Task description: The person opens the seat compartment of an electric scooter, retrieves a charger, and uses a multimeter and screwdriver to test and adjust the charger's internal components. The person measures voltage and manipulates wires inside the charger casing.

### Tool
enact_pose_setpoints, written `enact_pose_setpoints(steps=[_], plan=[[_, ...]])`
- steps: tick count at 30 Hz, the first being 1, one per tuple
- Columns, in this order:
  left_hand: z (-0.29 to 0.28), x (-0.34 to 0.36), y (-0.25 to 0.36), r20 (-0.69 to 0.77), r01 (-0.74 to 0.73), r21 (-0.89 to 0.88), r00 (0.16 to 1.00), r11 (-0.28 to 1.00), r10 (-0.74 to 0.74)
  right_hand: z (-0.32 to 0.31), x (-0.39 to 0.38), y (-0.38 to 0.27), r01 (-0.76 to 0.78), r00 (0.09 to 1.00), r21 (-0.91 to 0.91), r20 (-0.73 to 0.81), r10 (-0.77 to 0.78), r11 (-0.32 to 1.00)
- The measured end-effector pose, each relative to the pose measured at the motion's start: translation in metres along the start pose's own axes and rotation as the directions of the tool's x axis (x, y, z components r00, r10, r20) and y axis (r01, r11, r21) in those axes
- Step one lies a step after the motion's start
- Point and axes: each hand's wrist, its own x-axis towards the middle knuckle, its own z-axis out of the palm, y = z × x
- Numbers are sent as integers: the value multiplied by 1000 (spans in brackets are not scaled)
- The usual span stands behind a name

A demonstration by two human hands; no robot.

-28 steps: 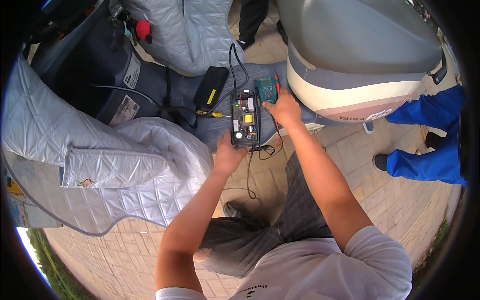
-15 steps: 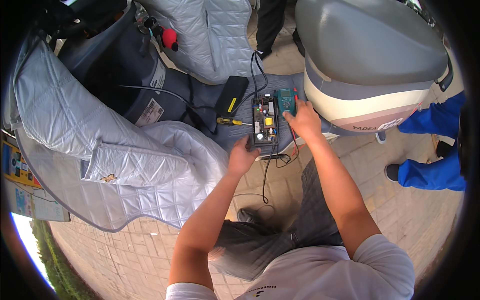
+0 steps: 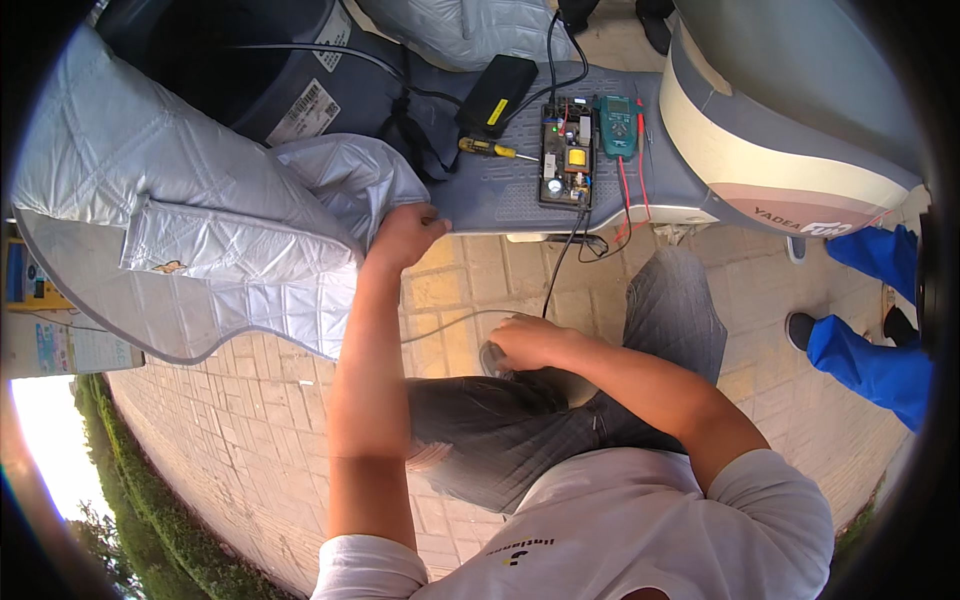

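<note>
Quilted silver cover [image 3: 200, 230] under left hand [image 3: 400, 235].

Bare footboard [image 3: 490, 195] lies open between the left hand [image 3: 402, 235] at its near edge and the circuit board [image 3: 566, 162]. The screwdriver [image 3: 485, 149] and black adapter [image 3: 497, 92] crowd the far edge; cables [image 3: 560, 262] hang over the near edge beside the right hand [image 3: 525, 342].

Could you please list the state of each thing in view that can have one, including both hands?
Left hand: gripping the edge of the scooter footboard.
Right hand: low by the knee, closed on a small grey object.
Circuit board: bare, flat on the footboard, wired.
Multimeter: lying flat, red leads attached.
Screwdriver: lying loose.
Quilted cover: pulled aside.
</note>
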Motion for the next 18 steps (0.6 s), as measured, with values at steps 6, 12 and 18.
enact_pose_setpoints(steps=[6,12,18], plan=[[-19,-28,51,140,-109,-13,984,994,110,-15,11,-9,144,989,25,40,-145,989],[-79,-82,112,-147,-408,-345,913,845,380,-100,-11,-24,148,985,131,-105,-135,980],[-100,-185,44,-724,-751,-653,656,96,212,-109,-13,-6,-8,991,192,-129,33,981]])
